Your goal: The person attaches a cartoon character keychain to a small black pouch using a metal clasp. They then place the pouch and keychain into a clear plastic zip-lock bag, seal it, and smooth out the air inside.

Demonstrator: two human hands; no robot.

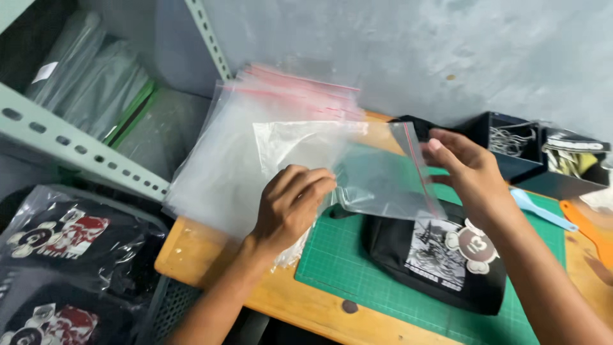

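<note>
My left hand (290, 204) pinches the lower left edge of a clear plastic zip bag (377, 176) with a red seal strip. My right hand (469, 169) grips the same bag at its right, open end, holding it up above the table. Beneath the bag lies a folded black shirt (447, 255) with a white and grey printed graphic, resting on a green cutting mat (357, 275). A stack of more clear zip bags (230, 153) leans to the left of my hands, against the wall.
Bagged black printed shirts (57, 243) pile up at the lower left below a grey metal shelf rail (70, 144). Black boxes of small items (517, 144) stand at the back right. A light blue plastic tool (543, 211) and an orange one (587, 230) lie at the right.
</note>
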